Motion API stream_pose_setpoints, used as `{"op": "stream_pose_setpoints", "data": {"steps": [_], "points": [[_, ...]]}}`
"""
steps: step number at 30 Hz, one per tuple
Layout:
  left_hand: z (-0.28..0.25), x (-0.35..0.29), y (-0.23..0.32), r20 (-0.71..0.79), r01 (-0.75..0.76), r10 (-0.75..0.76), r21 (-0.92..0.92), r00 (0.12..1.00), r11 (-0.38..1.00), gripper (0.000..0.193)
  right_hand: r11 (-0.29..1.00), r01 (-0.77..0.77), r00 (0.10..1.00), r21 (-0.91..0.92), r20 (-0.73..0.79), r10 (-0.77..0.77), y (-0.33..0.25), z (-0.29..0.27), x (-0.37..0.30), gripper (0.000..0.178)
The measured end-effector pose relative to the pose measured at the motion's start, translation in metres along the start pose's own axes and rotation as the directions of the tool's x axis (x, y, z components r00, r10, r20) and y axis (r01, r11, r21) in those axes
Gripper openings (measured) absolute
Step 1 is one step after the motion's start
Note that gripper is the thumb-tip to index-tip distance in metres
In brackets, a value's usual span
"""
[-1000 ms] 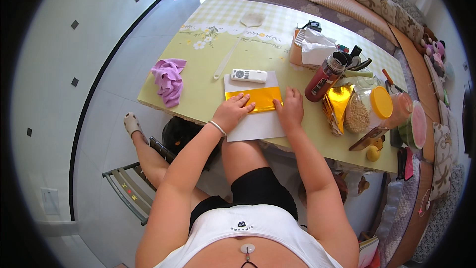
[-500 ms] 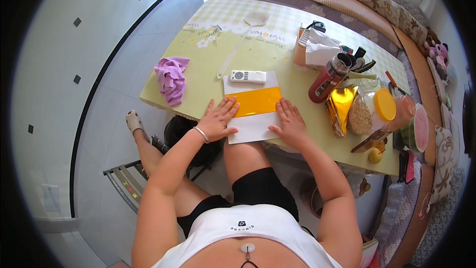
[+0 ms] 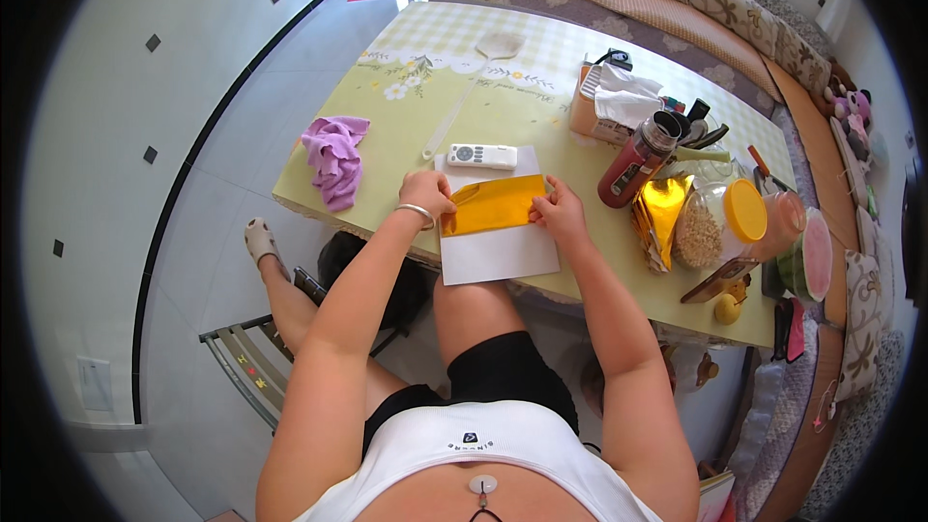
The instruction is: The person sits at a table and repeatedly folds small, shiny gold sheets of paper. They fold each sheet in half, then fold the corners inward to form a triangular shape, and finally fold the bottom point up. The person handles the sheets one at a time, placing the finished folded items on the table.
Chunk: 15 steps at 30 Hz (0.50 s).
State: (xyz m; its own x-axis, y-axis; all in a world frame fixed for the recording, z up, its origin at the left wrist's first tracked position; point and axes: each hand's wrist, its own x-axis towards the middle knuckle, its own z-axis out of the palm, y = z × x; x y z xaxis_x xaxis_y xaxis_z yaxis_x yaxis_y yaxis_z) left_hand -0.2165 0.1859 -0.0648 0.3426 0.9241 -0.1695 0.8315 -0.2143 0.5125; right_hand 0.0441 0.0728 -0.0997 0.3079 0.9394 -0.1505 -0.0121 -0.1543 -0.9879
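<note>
A shiny gold foil sheet (image 3: 495, 206) lies across a white sheet of paper (image 3: 498, 259) at the table's near edge. With bent fingers, my left hand (image 3: 425, 195) pinches the foil's left end. At its right end, my right hand (image 3: 561, 210) grips the edge between thumb and fingers. The foil looks slightly creased near my left fingers. A white remote control (image 3: 481, 156) rests on the paper's far part, just beyond the foil.
A purple cloth (image 3: 335, 159) lies at the left, and a long-handled spatula (image 3: 500, 45) farther back. On the right stand a tissue box (image 3: 596, 116), a dark red thermos (image 3: 638, 159), a gold foil bag (image 3: 662, 213), a yellow-lidded jar (image 3: 704, 232) and a cut watermelon (image 3: 804, 261).
Both hands lay flat on the foil and paper before. Now their fingers have curled in and pinch the foil's two ends. The foil's left end has creased.
</note>
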Motion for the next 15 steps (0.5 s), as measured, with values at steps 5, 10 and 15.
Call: {"op": "stream_pose_setpoints", "data": {"steps": [5,10,15], "points": [[0.019,-0.028,-0.005,-0.198,-0.100,0.046,-0.273,0.979,0.957,0.034,0.982,-0.051,0.997,0.180,0.060,0.041,0.002,-0.010,0.001,0.054],[0.031,-0.044,0.000,-0.401,-0.192,-0.021,-0.484,0.916,0.854,0.036,0.968,-0.130,0.989,0.215,0.095,0.112,-0.009,-0.013,0.002,0.029],[0.024,-0.048,0.001,-0.073,0.049,-0.231,-0.874,0.970,0.483,0.015,0.960,-0.138,0.990,0.245,0.075,0.124,-0.016,-0.012,0.002,0.016]]}}
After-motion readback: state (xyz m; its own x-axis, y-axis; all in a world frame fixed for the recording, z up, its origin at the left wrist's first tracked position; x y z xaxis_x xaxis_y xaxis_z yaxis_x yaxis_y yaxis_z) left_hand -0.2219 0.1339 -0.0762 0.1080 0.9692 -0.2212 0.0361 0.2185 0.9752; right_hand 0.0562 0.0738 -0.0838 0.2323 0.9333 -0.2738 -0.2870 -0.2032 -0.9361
